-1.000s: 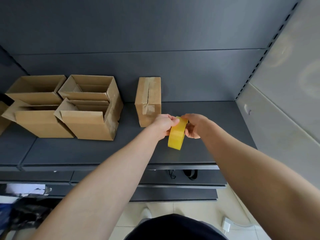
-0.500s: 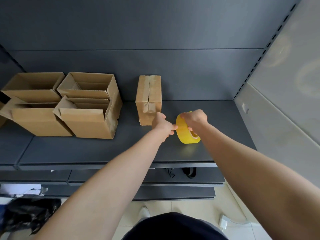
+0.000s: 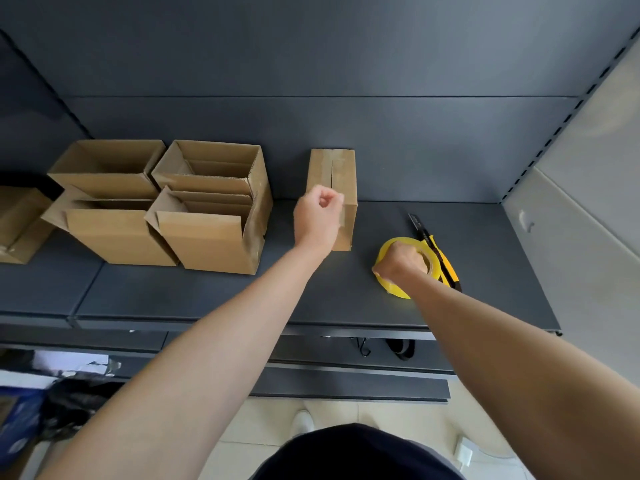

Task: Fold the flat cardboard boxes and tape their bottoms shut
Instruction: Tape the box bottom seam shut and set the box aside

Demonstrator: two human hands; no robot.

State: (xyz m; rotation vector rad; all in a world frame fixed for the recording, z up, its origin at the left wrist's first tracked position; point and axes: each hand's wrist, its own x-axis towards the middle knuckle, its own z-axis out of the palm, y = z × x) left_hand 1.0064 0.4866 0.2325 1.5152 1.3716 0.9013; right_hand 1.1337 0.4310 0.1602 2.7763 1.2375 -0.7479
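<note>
The taped box [image 3: 341,168] is standing closed on the dark shelf [image 3: 207,296], its long axis running away from the person toward the back wall. Its taped seam is facing up along that same line, and the strip is lapping down over the near face. The left hand [image 3: 317,220] is hovering in front of that near face, fingers clenched in a loose fist with nothing showing in them. To the right of the taped box, the right hand [image 3: 401,259] is grasping the yellow tape roll [image 3: 389,285], which is resting on the shelf. Just right of the roll a yellow-and-black utility knife [image 3: 441,258] is lying with its blade pointing toward the back wall; its markings are too small to read. Left of the taped box, open-topped boxes [image 3: 207,237] are sitting clustered together.
</note>
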